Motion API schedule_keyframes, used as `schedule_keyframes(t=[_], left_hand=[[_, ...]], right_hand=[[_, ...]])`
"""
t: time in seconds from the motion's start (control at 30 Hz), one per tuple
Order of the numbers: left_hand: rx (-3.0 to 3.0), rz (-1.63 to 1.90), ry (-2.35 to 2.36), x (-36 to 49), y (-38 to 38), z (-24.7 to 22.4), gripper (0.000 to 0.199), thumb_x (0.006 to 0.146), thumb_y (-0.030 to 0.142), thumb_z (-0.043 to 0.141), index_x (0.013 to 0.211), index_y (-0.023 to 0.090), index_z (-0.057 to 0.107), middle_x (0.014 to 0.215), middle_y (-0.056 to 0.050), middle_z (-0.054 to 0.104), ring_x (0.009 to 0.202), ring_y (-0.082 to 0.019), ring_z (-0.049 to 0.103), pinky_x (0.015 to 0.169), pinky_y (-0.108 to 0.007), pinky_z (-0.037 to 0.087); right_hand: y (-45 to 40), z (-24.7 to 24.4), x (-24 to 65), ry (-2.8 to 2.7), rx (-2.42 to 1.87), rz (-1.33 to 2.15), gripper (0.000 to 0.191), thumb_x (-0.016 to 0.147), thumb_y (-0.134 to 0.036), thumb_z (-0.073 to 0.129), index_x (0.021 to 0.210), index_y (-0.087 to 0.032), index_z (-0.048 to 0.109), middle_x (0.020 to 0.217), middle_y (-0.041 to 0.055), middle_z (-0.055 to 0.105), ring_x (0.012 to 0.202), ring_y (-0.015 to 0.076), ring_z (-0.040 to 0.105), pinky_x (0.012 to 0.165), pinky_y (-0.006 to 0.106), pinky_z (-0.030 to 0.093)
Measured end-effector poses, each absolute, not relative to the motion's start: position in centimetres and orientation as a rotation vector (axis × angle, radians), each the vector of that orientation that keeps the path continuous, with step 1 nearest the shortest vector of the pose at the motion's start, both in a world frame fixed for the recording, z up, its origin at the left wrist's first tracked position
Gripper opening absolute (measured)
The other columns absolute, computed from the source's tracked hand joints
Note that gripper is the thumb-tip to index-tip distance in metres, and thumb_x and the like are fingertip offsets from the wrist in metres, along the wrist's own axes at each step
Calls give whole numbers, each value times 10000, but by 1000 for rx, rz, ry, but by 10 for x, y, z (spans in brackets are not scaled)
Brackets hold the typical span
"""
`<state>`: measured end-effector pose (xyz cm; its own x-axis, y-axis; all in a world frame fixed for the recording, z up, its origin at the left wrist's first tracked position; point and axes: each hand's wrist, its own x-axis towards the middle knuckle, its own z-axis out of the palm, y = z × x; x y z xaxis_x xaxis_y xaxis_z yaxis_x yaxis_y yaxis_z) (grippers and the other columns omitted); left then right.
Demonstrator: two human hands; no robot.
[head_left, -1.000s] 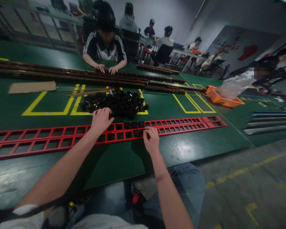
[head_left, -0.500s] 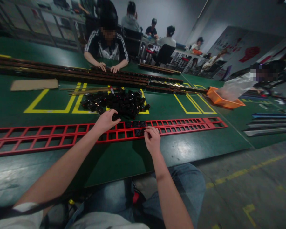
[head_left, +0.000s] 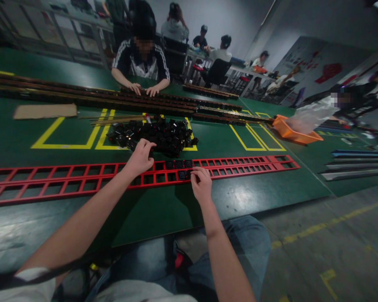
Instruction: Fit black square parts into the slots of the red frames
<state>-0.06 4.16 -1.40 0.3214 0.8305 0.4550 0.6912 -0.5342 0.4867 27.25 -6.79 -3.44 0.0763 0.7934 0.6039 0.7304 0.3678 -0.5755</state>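
A long red frame (head_left: 91, 183) with two rows of rectangular openings lies across the green table in front of me. Several black square parts (head_left: 179, 163) sit in its middle openings. My right hand (head_left: 202, 181) is closed in a pinch on a small black part at the near row, beside a seated one; its fingers largely cover that part. Further left, my left hand (head_left: 140, 158) is over the frame's far edge, by the loose pile of black parts (head_left: 166, 134). Its thumb and forefinger are apart, with no part plainly seen between them.
Long dark brown strips (head_left: 91, 97) run across the table behind the pile, with a co-worker's hands (head_left: 145, 89) on them. Cardboard (head_left: 45, 111) lies at left. An orange bin (head_left: 297, 132) with a plastic bag and several metal strips (head_left: 355, 164) are at right.
My left hand has drawn slightly left and its forefinger has lifted toward the pile. My right hand stays at the same spot on the red frame.
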Motion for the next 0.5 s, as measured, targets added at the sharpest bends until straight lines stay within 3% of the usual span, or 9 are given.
schedule_keyframes(t=[0.17,0.33,0.5], left_hand=[[2287,1093,1432,-2,47,-18,438,670,-6,513,1064,181,545,1180,-112,517,1169,-243,569,1086,-396,475],[2247,925,1393,-1,47,-18,463,747,64,543,1183,207,486,1138,-89,616,1106,-255,627,1007,-421,507],[2297,911,1367,1,44,-16,448,815,172,612,1242,207,477,1160,-90,606,1096,-257,628,967,-416,514]], right_hand=[[-67,-37,273,-1663,-1347,68,171,924,-178,560,873,-212,719,1008,87,734,979,239,643,878,413,534],[-67,-38,273,-1662,-1348,70,171,920,-172,558,868,-214,715,1013,86,735,979,240,642,877,418,529],[-67,-37,273,-1658,-1352,96,169,921,-178,560,873,-213,718,1018,93,733,976,246,637,872,424,531]])
